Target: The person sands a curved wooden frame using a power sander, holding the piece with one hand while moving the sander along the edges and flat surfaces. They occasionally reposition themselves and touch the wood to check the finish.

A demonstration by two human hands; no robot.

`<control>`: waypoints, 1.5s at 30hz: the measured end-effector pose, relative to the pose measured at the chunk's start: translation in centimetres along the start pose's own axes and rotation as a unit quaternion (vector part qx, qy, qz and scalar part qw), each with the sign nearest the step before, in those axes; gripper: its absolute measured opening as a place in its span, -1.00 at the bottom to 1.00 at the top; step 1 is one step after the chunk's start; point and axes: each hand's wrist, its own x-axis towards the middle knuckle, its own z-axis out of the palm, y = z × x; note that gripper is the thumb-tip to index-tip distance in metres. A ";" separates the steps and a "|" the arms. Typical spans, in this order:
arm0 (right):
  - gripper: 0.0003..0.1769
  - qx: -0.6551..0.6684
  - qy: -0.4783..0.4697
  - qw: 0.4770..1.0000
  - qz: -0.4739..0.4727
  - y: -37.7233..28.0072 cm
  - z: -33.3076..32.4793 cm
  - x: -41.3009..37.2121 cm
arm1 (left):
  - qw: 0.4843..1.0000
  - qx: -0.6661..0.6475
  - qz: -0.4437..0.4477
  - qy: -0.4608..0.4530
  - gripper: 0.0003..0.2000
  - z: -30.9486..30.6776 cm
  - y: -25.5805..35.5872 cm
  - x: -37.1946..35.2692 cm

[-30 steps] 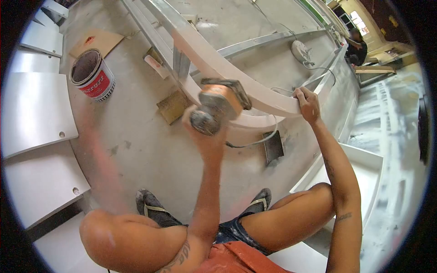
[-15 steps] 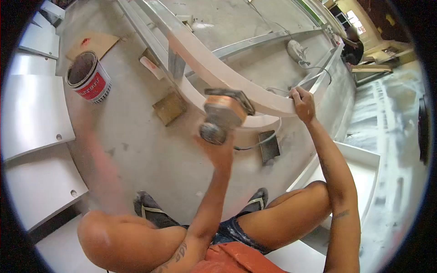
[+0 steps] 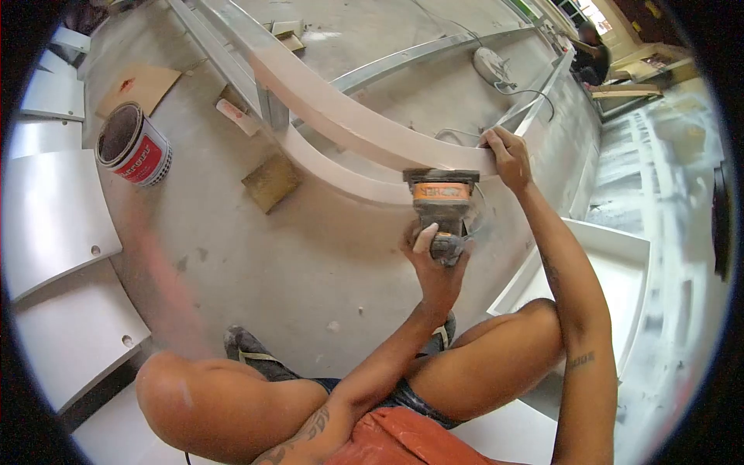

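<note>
My left hand point(image 3: 435, 280) is wrapped round the body of a power sander point(image 3: 443, 203) with an orange band. The sander's flat pad faces away from me, right at the near side of a pale curved frame point(image 3: 341, 128). Further right, my right hand point(image 3: 508, 161) grips the upper rail of that frame, thumb and fingers closed over its edge. Below this rail runs a second curved rail point(image 3: 333, 174). Between the sander and my right hand only a short stretch of the upper rail shows.
A paint can point(image 3: 143, 151) stands at the left beside a cardboard piece point(image 3: 151, 81). A brown block point(image 3: 271, 184) lies on the floor. White panels point(image 3: 58, 209) line the left; a white tray-like box point(image 3: 612, 248) sits right. A corded rounded thing point(image 3: 492, 66) and a person point(image 3: 593, 58) are farther back.
My left hand has carried the sander to the right along the curved rail, closer to my right hand. My right hand keeps its grip. The view has shifted slightly.
</note>
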 end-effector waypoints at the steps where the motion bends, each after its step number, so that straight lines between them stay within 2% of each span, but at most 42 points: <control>1: -0.65 -0.006 0.005 1.000 0.000 0.1 0.1 0.0 | 1.000 0.016 0.003 0.005 -0.15 -0.1 -0.4 0.2; 2: -0.65 -0.012 0.010 1.000 0.000 0.1 0.2 0.0 | 1.000 0.015 0.004 0.003 -0.15 -0.3 -1.0 0.4; 5: -0.66 -0.019 0.011 0.999 -0.026 0.2 0.2 0.1 | 0.996 0.043 0.035 0.070 -0.15 -1.9 -2.7 2.4; 8: -0.66 -0.044 0.021 0.998 -0.043 0.1 0.4 0.1 | 0.992 0.089 0.009 0.091 -0.14 -4.7 -2.5 5.1; 12: -0.65 -0.052 0.014 0.998 -0.027 0.1 0.4 0.3 | 0.994 0.032 -0.008 0.103 -0.15 -7.9 -2.5 8.9; 15: -0.65 -0.043 0.013 0.998 -0.034 -0.2 0.5 0.2 | 0.990 0.106 0.019 0.095 -0.15 -10.4 -2.0 11.9; 17: -0.66 -0.070 0.019 0.996 -0.042 -0.3 0.6 0.4 | 0.992 0.002 -0.079 0.103 -0.19 -11.6 -1.3 14.0; 20: -0.69 -0.087 0.013 0.993 -0.076 -0.9 0.5 0.5 | 0.990 -0.011 -0.103 0.100 -0.24 -13.3 -1.3 16.7; 24: -0.69 -0.064 0.010 0.997 -0.046 -0.7 0.5 0.3 | 0.982 -0.037 -0.166 0.078 -0.31 -14.3 0.5 18.5; 26: -0.68 -0.075 0.012 0.997 -0.033 -0.7 0.6 0.4 | 0.990 0.008 -0.099 0.099 -0.30 -14.2 -1.4 18.4; 29: -0.67 -0.093 0.022 0.995 -0.037 -0.8 0.6 0.4 | 0.991 0.015 -0.072 0.112 -0.31 -12.9 -3.0 15.9; 33: -0.65 -0.086 0.024 0.996 -0.009 -0.7 0.8 0.4 | 0.988 0.008 -0.062 0.138 -0.29 -9.3 -1.7 11.5; 36: -0.65 -0.074 0.027 0.997 0.007 -1.4 0.9 0.3 | 0.987 -0.069 -0.073 0.129 -0.26 -7.3 -1.8 8.6; 39: -0.65 -0.070 0.043 0.997 -0.012 -1.0 1.1 0.5 | 0.993 -0.020 -0.049 0.107 -0.22 -5.6 -0.7 6.8; 41: -0.65 -0.093 0.036 0.995 -0.017 -0.7 0.9 0.4 | 0.995 0.050 0.019 0.089 -0.19 -4.6 -0.2 5.7; 45: -0.65 -0.102 0.037 0.994 -0.035 -0.3 0.9 0.5 | 0.998 0.020 0.019 0.054 -0.11 -2.5 0.0 3.0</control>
